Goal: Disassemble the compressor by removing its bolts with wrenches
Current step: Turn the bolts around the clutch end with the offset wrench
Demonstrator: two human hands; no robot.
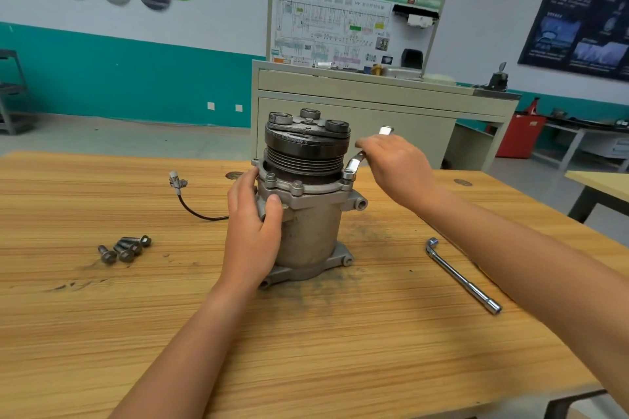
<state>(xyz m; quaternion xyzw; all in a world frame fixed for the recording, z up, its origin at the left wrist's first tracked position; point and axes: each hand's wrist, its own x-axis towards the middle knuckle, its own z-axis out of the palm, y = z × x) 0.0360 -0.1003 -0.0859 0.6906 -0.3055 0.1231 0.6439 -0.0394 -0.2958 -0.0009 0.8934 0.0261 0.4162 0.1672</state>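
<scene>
Wooden table (102,333), its near edge and right corner cut off by the frame. Compressor (308,235) standing upright near the table's middle, pulley end up, base flange down in a patch of dark grime. Left hand (253,231) clasped against the left side of the housing, thumb on the upper flange, fingers wrapped round behind and out of sight. Right hand (396,170) closed around a wrench (354,163); only the curved lower end and a bright tip above the knuckles show, the shaft between hidden in the grip. The lower end sits on a flange bolt (347,175) at the right rim; how it seats cannot be made out. Two more bolts (284,180) stand in the front of the flange. L-shaped socket wrench (463,277) lying free, right of the compressor. Black cable (194,207) with a pale plug, left of the housing; its inner end vanishes behind the left hand. Four loose bolts (124,248) clustered well left, touching one another.
</scene>
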